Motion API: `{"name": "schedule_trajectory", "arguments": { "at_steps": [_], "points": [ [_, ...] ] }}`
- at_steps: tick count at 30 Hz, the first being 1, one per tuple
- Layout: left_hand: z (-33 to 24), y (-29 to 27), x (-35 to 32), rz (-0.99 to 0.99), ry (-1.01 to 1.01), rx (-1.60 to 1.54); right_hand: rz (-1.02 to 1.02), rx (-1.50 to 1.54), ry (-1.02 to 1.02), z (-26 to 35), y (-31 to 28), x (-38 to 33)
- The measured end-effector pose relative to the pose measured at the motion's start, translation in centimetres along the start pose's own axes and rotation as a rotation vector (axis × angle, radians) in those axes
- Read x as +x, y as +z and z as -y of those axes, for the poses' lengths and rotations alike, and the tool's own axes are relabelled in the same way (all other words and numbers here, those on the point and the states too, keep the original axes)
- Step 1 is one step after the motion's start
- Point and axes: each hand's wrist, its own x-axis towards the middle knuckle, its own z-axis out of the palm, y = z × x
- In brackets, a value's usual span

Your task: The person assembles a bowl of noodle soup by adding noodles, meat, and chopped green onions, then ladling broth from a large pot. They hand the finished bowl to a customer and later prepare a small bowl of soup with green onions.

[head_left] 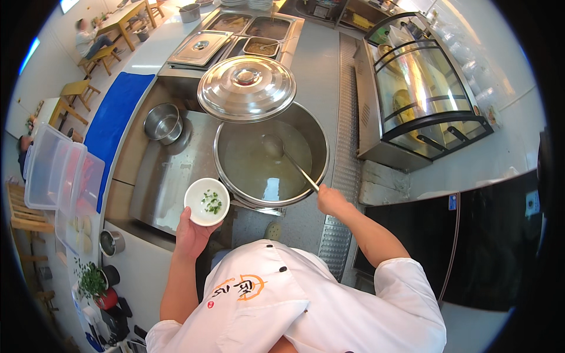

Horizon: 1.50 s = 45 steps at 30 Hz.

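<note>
My left hand (pixel 197 232) holds a white bowl (pixel 189 191) from below, close to the left rim of a large steel stock pot (pixel 322 138). Chopped green herbs (pixel 211 202) lie inside the bowl. Closed around the handle of a ladle (pixel 303 170) is my right hand (pixel 332 200), at the pot's right rim. The ladle's head is dipped in the pale, cloudy broth (pixel 247 159), its outline blurred by the liquid. A round steel lid (pixel 247 97) covers the far part of the pot's opening.
Left of the pot, a small steel pot (pixel 163 123) stands on a steel counter (pixel 159 185). Beyond are food trays (pixel 261 47) and a rectangular lid (pixel 201 45). A glass display case (pixel 421 82) stands right. Plastic boxes (pixel 59 170) and a plant (pixel 90 279) line the left.
</note>
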Motion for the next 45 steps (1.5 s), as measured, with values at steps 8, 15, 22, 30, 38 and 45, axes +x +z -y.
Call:
{"name": "schedule_trajectory", "arguments": {
  "at_steps": [8,15,22,30,38,45],
  "points": [
    [5.7,5.2,4.0,0.006,0.054,0.079,0.425,0.994,0.066,-5.5,-1.4,-1.9],
    [7.2,5.7,9.0,-0.053,0.019,0.182,0.437,1.181,0.072,-8.4,-3.4,-8.1],
    [8.3,5.6,14.1,-0.053,-0.116,0.289,0.386,1.279,0.068,-6.7,-6.6,-13.9],
    [8.7,5.0,20.1,0.022,-0.307,0.274,0.318,1.360,0.156,-1.1,-7.4,-17.5],
    [6.8,5.7,21.4,0.098,-0.333,0.305,0.252,1.287,0.159,2.6,-6.7,-18.7],
    [5.1,5.7,21.2,0.106,-0.333,0.328,0.193,1.189,0.144,4.3,-6.6,-19.3]
  ]
}}
